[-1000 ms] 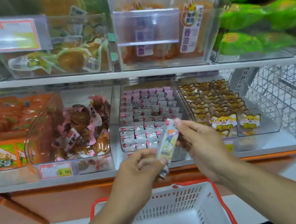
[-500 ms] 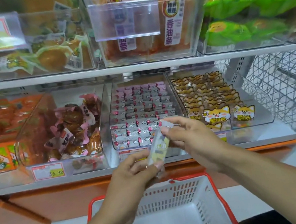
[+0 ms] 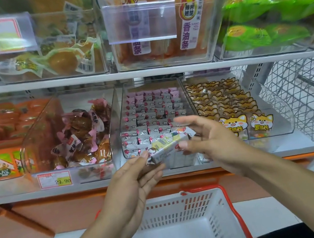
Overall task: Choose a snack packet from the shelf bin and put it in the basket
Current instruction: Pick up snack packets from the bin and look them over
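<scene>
While two shelves (image 3: 84,76) of clear plastic bins fill the view, a white basket (image 3: 213,212) with a red rim and handle sits below the hands on a pale surface. On the upper shelf, one bin holds orange packs whose white labels read 香油条 (image 3: 189,30), with "XIANG YOU TIAO" in small print; green bags (image 3: 270,10) lie to its right. On the lower shelf, an orange packet at far left reads 多盛 (image 3: 1,165), and a price tag (image 3: 55,179) on the next bin's front shows 29.90. The middle shelf bin (image 3: 121,112) holds rows of small pink and white packets, and the bin to its right has yellow fox-face packets (image 3: 233,125) with three characters too small to read surely. Both hands hold the snack packet (image 3: 168,144) in front of the middle bin, above the basket; its print is blurred. The left hand (image 3: 133,185) pinches its lower end between thumb and fingers. The right hand (image 3: 210,141) has fingers extended along the upper end, thumb against it.
</scene>
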Tool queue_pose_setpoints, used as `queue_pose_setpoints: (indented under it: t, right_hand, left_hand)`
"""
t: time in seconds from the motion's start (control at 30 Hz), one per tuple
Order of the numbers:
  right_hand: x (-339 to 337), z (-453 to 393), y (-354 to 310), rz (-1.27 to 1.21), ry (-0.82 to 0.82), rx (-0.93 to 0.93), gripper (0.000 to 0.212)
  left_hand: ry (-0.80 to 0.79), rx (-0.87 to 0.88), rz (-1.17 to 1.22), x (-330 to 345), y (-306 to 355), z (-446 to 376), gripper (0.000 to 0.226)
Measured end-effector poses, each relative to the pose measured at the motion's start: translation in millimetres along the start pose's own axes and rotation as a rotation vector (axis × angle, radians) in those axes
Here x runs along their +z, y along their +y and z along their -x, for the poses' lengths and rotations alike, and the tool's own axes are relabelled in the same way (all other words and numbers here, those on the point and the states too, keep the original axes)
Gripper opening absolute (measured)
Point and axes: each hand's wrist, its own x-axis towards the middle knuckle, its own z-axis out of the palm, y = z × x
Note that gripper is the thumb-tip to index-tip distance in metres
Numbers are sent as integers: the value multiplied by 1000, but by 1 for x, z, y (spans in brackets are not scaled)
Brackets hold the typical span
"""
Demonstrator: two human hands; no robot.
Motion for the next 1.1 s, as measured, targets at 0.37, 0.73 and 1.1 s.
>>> queue_pose_setpoints:
  t: [0.37,0.73,1.1]
  right_hand:
    - [10,-4,6,-177,69,92,42]
    - [7,-2,5,-71,-36,13,61]
    - [7,-4,9,-17,53,56,53]
  left_hand:
    - [-23,353,-585,0,15,11,37]
    - [-43,266,-517,-7,14,-2,43]
    - [17,135,-377,-7,18,-7,16]
